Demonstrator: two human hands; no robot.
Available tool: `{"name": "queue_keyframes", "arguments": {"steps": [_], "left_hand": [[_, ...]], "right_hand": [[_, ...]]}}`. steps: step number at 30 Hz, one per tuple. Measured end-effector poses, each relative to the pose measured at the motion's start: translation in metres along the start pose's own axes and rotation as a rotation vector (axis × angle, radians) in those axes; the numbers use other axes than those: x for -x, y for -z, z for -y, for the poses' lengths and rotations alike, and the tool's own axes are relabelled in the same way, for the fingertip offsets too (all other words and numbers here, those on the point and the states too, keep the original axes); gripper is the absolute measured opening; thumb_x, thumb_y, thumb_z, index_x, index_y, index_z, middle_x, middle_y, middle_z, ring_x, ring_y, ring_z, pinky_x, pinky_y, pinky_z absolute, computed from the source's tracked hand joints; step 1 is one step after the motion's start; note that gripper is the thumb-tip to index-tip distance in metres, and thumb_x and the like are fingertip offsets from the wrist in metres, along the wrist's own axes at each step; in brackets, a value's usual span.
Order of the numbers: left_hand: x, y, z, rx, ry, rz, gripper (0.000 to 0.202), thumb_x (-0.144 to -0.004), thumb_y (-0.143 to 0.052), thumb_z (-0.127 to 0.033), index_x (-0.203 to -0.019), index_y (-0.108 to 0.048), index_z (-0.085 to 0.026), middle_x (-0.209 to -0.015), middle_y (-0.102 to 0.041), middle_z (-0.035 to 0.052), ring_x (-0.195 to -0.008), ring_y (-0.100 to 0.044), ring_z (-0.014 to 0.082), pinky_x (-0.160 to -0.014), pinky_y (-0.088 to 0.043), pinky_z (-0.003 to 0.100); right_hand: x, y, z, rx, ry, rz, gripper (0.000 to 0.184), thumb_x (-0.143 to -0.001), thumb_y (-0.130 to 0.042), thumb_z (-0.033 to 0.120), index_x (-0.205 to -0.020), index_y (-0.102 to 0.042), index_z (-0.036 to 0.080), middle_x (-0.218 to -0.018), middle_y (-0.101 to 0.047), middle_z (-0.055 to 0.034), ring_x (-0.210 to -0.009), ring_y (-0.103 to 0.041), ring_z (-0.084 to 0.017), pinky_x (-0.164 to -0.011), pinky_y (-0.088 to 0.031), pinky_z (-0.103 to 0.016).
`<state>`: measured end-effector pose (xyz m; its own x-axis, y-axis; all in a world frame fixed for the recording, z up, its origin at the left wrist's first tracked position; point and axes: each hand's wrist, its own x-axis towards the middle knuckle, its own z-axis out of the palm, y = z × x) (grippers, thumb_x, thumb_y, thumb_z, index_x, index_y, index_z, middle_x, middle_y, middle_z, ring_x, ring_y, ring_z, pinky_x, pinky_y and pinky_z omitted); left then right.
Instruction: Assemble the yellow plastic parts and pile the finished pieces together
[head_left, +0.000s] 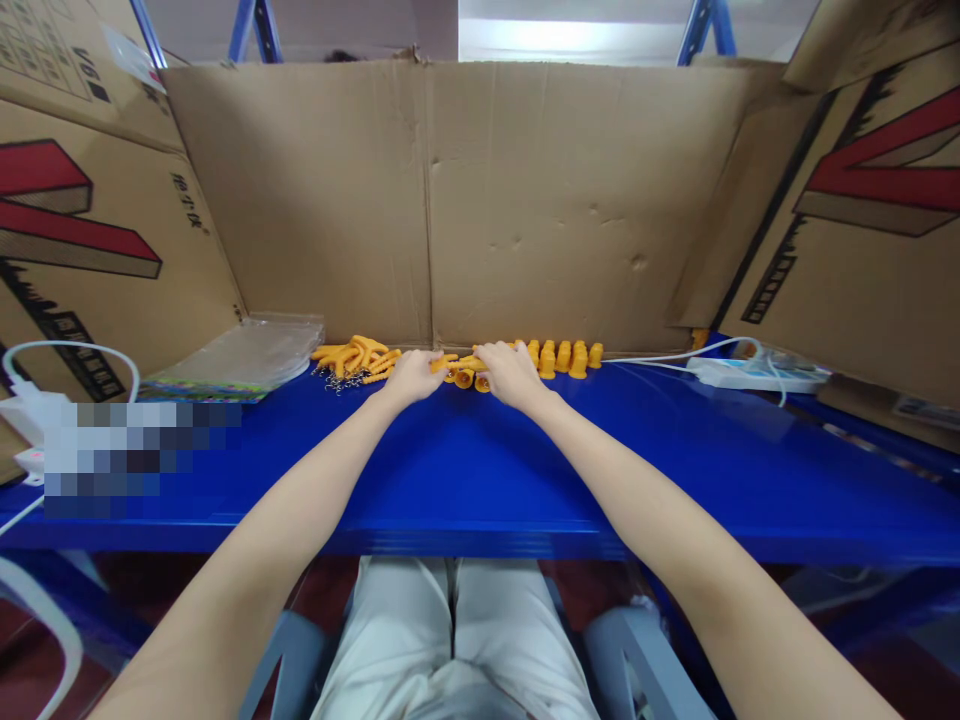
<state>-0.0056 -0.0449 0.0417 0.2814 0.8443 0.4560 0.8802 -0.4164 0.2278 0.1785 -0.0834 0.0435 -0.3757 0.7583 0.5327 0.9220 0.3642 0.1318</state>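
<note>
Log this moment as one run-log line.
left hand: on orange pieces, grip unclear | right hand: on same pieces | upright orange caps: row right of hands | orange pile: left of hands | surface: blue table

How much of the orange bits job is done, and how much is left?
Partly done, it seems. A row of orange caps stands upright by the cardboard wall, likely finished. The left hand and right hand are on a few orange pieces between them. A loose orange pile with key rings and a stack of clear bags lie to the left, probably still to do.
</note>
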Motion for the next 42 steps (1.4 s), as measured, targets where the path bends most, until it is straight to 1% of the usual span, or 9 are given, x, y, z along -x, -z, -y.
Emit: {"name": "queue_keyframes", "arguments": {"steps": [4,8,14,19,26,33,38,41,42], "left_hand": [[0.001,-0.007,0.003,0.022,-0.056,0.056,0.041,-0.081,-0.056,-0.033,-0.115,-0.070,-0.014,-0.081,-0.073,0.0092,-0.075,-0.068,0.0228,-0.070,-0.049,0.030],[0.004,-0.007,0.005,-0.014,-0.105,0.043,0.039,-0.080,-0.055,-0.032,-0.114,-0.070,-0.022,-0.082,-0.074,0.0059,-0.074,-0.068,0.0217,-0.070,-0.049,0.030],[0.004,0.002,0.006,-0.133,-0.083,0.003,0.033,-0.079,-0.057,-0.031,-0.106,-0.073,-0.025,-0.092,-0.075,0.0075,-0.087,-0.068,0.0255,-0.075,-0.050,0.032],[0.001,0.005,0.014,-0.190,-0.013,-0.064,0.031,-0.082,-0.051,-0.024,-0.106,-0.071,-0.025,-0.097,-0.074,0.0072,-0.091,-0.068,0.0258,-0.079,-0.050,0.034],[-0.001,0.016,0.036,-0.104,0.200,-0.199,0.034,-0.085,-0.044,-0.013,-0.110,-0.066,-0.019,-0.101,-0.071,0.0108,-0.097,-0.065,0.0285,-0.082,-0.047,0.040],[-0.003,0.017,0.067,-0.076,0.325,-0.325,0.046,-0.077,-0.057,-0.015,-0.122,-0.059,-0.025,-0.116,-0.065,0.0103,-0.113,-0.056,0.0317,-0.094,-0.041,0.049],[-0.002,0.009,0.080,-0.058,0.389,-0.303,0.046,-0.081,-0.054,-0.017,-0.127,-0.055,-0.022,-0.124,-0.061,0.0153,-0.119,-0.053,0.0353,-0.095,-0.040,0.059],[-0.003,0.004,0.091,-0.064,0.438,-0.264,0.040,-0.081,-0.054,-0.019,-0.121,-0.057,-0.022,-0.116,-0.065,0.0155,-0.113,-0.057,0.0353,-0.092,-0.043,0.059],[-0.004,0.003,0.094,-0.072,0.402,-0.249,0.038,-0.082,-0.054,-0.020,-0.119,-0.057,-0.022,-0.113,-0.065,0.0163,-0.111,-0.058,0.0363,-0.090,-0.043,0.061]], "right_hand": [[0.002,-0.001,0.000,0.156,0.095,-0.049,0.031,-0.090,-0.035,0.007,-0.111,-0.057,0.014,-0.106,-0.065,-0.0127,-0.098,-0.052,-0.026,-0.076,-0.024,-0.035],[0.003,-0.003,0.001,0.177,0.083,-0.059,0.030,-0.088,-0.038,0.006,-0.113,-0.055,0.011,-0.106,-0.064,-0.0145,-0.097,-0.051,-0.027,-0.076,-0.023,-0.035],[0.003,-0.007,0.004,0.089,0.081,0.014,0.027,-0.093,-0.045,0.022,-0.115,-0.055,0.011,-0.114,-0.064,-0.0167,-0.106,-0.053,-0.028,-0.080,-0.027,-0.035],[0.003,-0.008,0.002,0.042,0.057,0.060,0.026,-0.092,-0.045,0.024,-0.110,-0.059,0.013,-0.112,-0.066,-0.0157,-0.106,-0.056,-0.028,-0.082,-0.029,-0.037],[0.003,-0.004,0.000,0.022,-0.019,0.075,0.025,-0.091,-0.049,0.025,-0.110,-0.060,0.013,-0.115,-0.066,-0.0155,-0.108,-0.057,-0.028,-0.084,-0.028,-0.037],[0.003,-0.003,0.003,-0.014,-0.026,0.099,0.024,-0.091,-0.050,0.025,-0.108,-0.062,0.014,-0.113,-0.067,-0.0145,-0.107,-0.059,-0.028,-0.084,-0.029,-0.037],[0.003,-0.003,0.002,-0.024,-0.025,0.096,0.023,-0.090,-0.051,0.025,-0.108,-0.062,0.015,-0.112,-0.068,-0.0140,-0.107,-0.059,-0.028,-0.084,-0.029,-0.037],[0.003,-0.002,0.002,-0.035,-0.032,0.103,0.024,-0.090,-0.051,0.025,-0.109,-0.062,0.015,-0.113,-0.068,-0.0142,-0.107,-0.059,-0.028,-0.085,-0.029,-0.037],[0.003,-0.002,0.002,-0.037,-0.033,0.101,0.025,-0.090,-0.051,0.025,-0.110,-0.062,0.015,-0.113,-0.068,-0.0142,-0.107,-0.059,-0.028,-0.085,-0.029,-0.037]]}}
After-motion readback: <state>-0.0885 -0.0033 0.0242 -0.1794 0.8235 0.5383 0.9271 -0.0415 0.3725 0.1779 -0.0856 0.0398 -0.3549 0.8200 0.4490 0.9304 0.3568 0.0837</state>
